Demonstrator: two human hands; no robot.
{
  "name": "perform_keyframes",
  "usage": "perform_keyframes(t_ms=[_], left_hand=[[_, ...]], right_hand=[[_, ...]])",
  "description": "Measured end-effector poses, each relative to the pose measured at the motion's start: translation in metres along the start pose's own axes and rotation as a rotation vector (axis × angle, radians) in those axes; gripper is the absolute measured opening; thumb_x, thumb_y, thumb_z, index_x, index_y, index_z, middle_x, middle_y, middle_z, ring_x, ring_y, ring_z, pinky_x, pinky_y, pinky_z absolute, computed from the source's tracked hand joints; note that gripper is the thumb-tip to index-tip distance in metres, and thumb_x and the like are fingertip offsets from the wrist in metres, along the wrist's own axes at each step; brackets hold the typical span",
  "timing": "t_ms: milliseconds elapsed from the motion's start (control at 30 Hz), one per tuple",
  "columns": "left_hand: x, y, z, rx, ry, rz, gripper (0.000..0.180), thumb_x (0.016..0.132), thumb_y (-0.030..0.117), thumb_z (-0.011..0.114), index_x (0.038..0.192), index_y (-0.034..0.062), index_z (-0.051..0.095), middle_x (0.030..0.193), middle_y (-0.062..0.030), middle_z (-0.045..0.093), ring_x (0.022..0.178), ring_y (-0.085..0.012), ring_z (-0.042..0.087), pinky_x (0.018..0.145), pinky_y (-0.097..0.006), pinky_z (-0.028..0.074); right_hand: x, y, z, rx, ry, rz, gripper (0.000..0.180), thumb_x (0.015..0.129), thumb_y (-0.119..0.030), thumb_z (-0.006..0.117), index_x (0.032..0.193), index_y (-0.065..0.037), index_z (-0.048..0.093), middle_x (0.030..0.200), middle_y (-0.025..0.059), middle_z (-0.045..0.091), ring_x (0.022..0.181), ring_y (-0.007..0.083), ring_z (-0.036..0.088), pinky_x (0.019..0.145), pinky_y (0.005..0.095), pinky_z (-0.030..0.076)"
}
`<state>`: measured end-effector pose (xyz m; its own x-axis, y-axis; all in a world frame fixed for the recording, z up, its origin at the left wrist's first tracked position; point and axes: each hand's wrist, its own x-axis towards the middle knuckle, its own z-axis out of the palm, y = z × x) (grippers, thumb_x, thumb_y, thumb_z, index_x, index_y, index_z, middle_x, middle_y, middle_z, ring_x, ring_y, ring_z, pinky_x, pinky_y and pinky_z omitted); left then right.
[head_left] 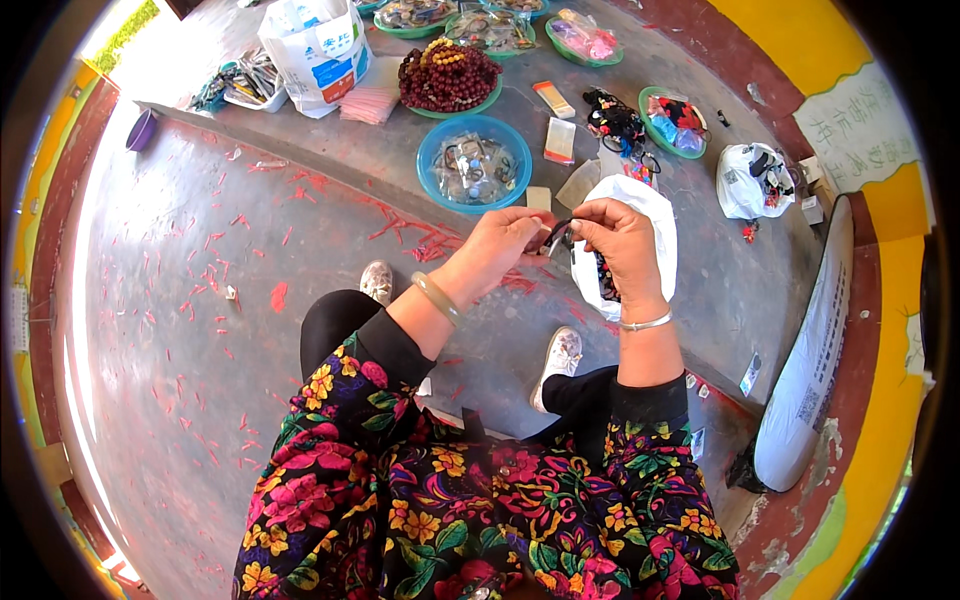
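Observation:
My left hand (500,243) and my right hand (618,236) are raised together above my knees, both pinching a small dark cord-like piece (556,235) stretched between the fingertips. A pale bangle sits on my left wrist and a thin silver one on my right. Just beyond my right hand lies an open white plastic bag (655,215) with dark items inside. A blue bowl (430,165) holding small clear packets stands on the raised grey ledge just past my left hand.
A green bowl piled with dark red beads (447,78), more green bowls of packets (660,128), a white paper bag (318,55), a white bag of dark pieces (752,180) and a long white sack (812,350) surround me. Red scraps litter the concrete floor (180,300).

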<state>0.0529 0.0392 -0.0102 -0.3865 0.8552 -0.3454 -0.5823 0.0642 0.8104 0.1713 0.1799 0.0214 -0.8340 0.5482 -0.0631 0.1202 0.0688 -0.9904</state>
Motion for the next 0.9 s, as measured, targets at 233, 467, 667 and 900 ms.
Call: perform_keyframes(t_ms=[233, 467, 667, 900], left_hand=[[0.002, -0.005, 0.001, 0.092, -0.111, 0.021, 0.031, 0.093, 0.013, 0.041, 0.116, -0.0044, 0.053, 0.091, -0.0048, 0.054, 0.080, -0.0114, 0.054, 0.074, -0.031, 0.054], [0.002, -0.010, -0.001, 0.077, -0.134, 0.025, 0.033, 0.092, 0.011, 0.039, 0.117, -0.0072, 0.051, 0.097, -0.0089, 0.056, 0.086, -0.0152, 0.057, 0.077, -0.031, 0.053], [0.004, -0.011, -0.001, -0.024, -0.131, -0.037, 0.034, 0.092, 0.010, 0.039, 0.118, -0.0076, 0.049, 0.102, -0.0130, 0.057, 0.093, -0.0200, 0.058, 0.080, -0.033, 0.053], [0.004, -0.006, -0.003, -0.148, -0.053, 0.023, 0.031, 0.092, 0.011, 0.041, 0.116, -0.0058, 0.050, 0.103, -0.0130, 0.057, 0.096, -0.0216, 0.058, 0.084, -0.036, 0.051]], right_hand=[[-0.006, -0.004, 0.020, -0.574, 0.034, -0.529, 0.007, 0.073, -0.002, 0.063, 0.080, -0.004, 0.064, 0.073, 0.0062, 0.061, 0.067, 0.0210, 0.059, 0.061, 0.0297, 0.048], [-0.002, 0.004, 0.014, -0.791, -0.130, -0.567, 0.010, 0.070, -0.005, 0.061, 0.080, -0.005, 0.066, 0.078, 0.0050, 0.060, 0.079, 0.0252, 0.055, 0.069, 0.0345, 0.046], [-0.003, -0.001, 0.008, -0.731, -0.198, -0.556, 0.018, 0.069, -0.002, 0.059, 0.084, -0.005, 0.068, 0.086, 0.0068, 0.059, 0.087, 0.0268, 0.052, 0.078, 0.0352, 0.044], [-0.005, -0.010, 0.009, -0.534, -0.062, -0.409, 0.027, 0.072, -0.002, 0.062, 0.098, -0.009, 0.067, 0.113, 0.0105, 0.054, 0.112, 0.0279, 0.045, 0.096, 0.0368, 0.037]])
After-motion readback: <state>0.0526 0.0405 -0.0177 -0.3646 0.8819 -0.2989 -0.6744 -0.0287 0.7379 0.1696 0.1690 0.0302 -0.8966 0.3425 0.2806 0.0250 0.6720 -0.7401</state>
